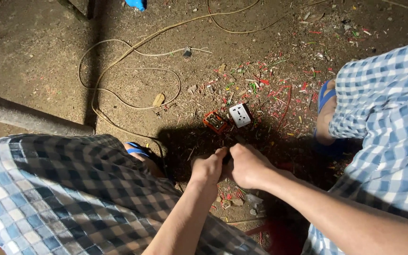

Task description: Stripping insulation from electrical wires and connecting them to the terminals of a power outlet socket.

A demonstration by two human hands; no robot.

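Checked cloth over both knees fills the near view; between them the left hand (207,167) and right hand (247,166) sit curled tight, fingertips meeting on something small and dark, too shadowed to identify. White socket plate (240,114) and orange socket body (215,122) lie just beyond on the dirt floor (38,71). Risk, as judged: poor light plus littered wire offcuts (279,89) could swallow a dropped part.

White socket plate (240,114), tangled cable (119,61)

Dirt floor (38,61), littered wire scraps (270,85), pale cable (128,71) looped, hard shadows.
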